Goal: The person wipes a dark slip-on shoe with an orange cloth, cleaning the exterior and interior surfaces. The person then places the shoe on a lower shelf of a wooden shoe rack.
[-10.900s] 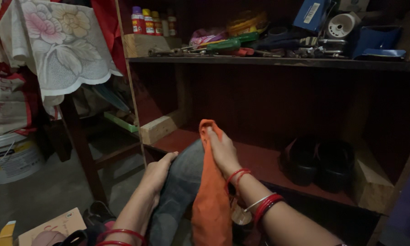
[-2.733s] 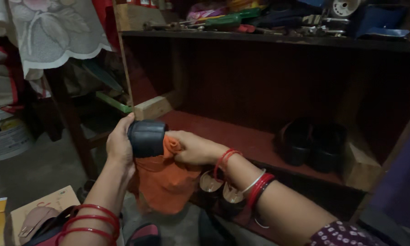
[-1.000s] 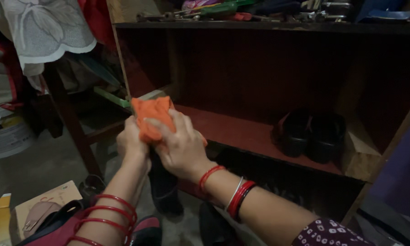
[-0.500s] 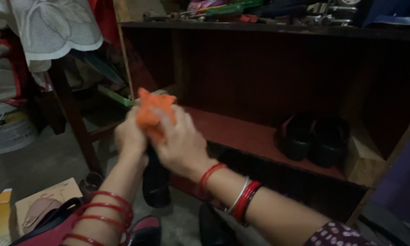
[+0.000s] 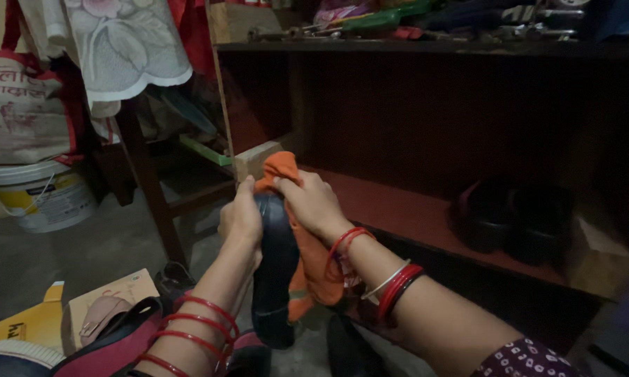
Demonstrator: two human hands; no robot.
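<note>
Orange cloth [image 5: 286,174] is pinched by the right hand [image 5: 313,202] against a black shoe [image 5: 276,279] gripped by the left hand [image 5: 241,220]; the shoe could be dropped if that grip loosened.

The single head-worn camera looks forward and down from close behind the person's raised hands, facing a dark wooden shelf unit [image 5: 426,209] near ahead, with floor at left.

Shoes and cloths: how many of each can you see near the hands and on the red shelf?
Black shoes: 3, one held up and two on the shelf
Orange cloths: 1
Total: 4
</note>
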